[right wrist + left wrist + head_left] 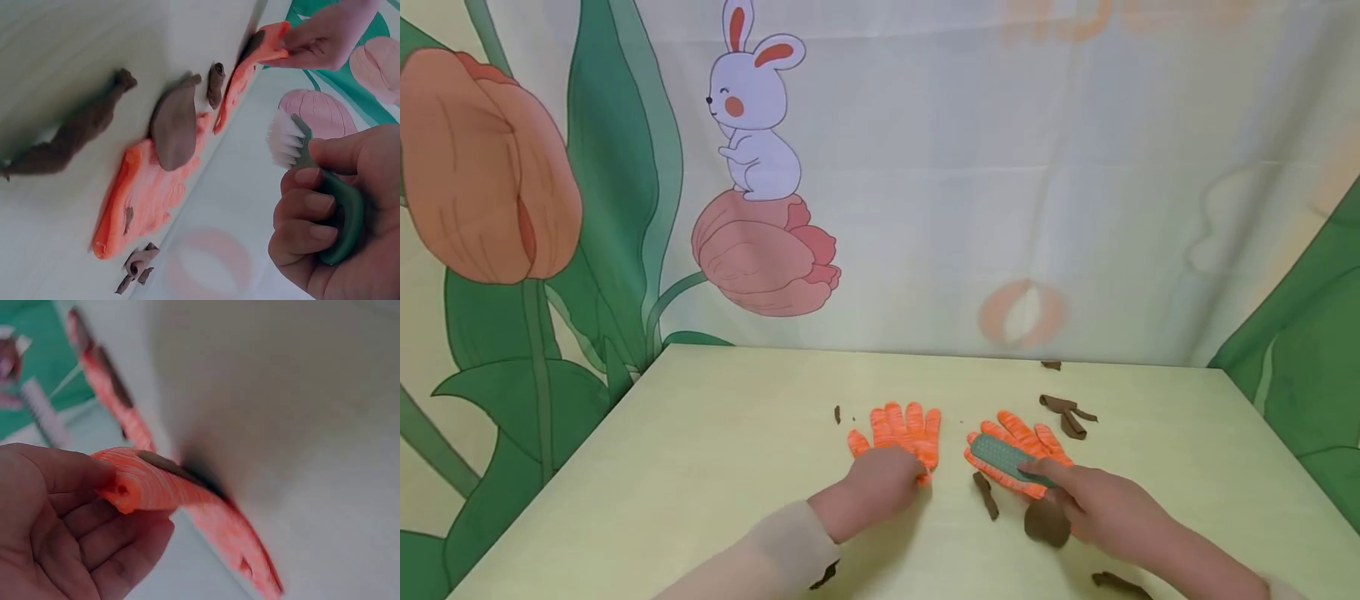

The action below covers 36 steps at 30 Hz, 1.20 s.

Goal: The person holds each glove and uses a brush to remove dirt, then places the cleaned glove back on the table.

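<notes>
My left hand [883, 483] pinches the cuff of an orange knitted glove [906, 429] between thumb and fingers. In the left wrist view the pinched cuff [134, 478] is raised off the table, and dark brown patches show along the glove. My right hand [350, 219] grips the curved handle of a green brush [1000, 457] with white bristles [286, 142]. In the head view the brush overlaps a second orange glove [1022, 429] on the table. A flat brown oval piece [175, 128] lies over part of that second glove, which also bears a small brown smear.
Several brown scraps lie about the gloves: a forked one [1066, 415] behind the second glove, a strip [986, 496] between the gloves, and a long twisted one [69, 140] near my right arm. A printed curtain [925, 208] with a rabbit and tulips hangs behind the table [730, 433].
</notes>
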{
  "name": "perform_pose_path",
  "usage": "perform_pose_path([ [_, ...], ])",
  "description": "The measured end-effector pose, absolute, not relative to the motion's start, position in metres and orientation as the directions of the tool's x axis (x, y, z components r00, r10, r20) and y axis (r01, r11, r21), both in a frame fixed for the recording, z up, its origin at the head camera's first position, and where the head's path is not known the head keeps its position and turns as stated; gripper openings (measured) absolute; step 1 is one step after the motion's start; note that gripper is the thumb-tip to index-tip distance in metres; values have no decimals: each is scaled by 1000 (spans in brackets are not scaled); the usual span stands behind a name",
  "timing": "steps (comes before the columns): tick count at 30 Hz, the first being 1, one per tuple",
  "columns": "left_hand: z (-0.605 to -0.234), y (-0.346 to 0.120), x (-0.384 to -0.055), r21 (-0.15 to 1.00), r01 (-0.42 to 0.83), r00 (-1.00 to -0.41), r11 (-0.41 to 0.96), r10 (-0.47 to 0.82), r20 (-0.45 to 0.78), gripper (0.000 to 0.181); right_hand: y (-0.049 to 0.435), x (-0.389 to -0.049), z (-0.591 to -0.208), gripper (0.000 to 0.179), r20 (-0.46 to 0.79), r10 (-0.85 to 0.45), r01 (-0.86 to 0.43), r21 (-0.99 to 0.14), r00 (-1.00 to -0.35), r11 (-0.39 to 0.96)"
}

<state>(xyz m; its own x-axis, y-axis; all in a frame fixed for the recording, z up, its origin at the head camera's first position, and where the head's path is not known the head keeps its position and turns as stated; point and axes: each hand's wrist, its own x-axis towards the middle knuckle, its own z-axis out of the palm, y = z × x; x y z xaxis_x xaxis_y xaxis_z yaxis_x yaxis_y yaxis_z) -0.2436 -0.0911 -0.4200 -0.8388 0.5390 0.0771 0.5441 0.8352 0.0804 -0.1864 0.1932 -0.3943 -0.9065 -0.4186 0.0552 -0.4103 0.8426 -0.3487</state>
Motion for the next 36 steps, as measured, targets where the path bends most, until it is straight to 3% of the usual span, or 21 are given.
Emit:
perform_pose_path([
  [4,-394,-107,-246,407,498,-864,766,475,164,31,195,-190,-391,42,27,-406,-380,-417,-913,826],
  [9,-383,-116,-261,659,282,-947,697,312,75,17,194,-193,-386,42,33,-419,-382,-479,-907,790],
  [12,-379,-118,-269,763,130,-976,633,219,-16,33,191,-195,-384,42,31,-423,-375,-524,-906,765],
  [21,-380,-121,-282,940,-92,-983,329,122,-139,36,186,-218,-392,43,12,-452,-376,-575,-892,726],
  [24,-382,-120,-283,988,-128,-982,90,128,-139,39,187,-234,-400,43,23,-506,-414,-607,-862,678],
  [27,-387,-120,-274,961,-192,-969,-200,195,-153,44,189,-251,-410,42,26,-553,-439,-639,-833,632],
  [29,-394,-124,-260,927,-254,-949,-275,256,-184,46,190,-261,-415,42,10,-555,-420,-664,-832,618],
  [32,-407,-134,-233,929,-337,-893,-153,363,-264,47,191,-272,-421,43,-4,-555,-394,-700,-832,596],
  [36,-416,-148,-207,910,-345,-821,231,394,-412,46,196,-278,-428,43,17,-578,-428,-688,-816,585],
])
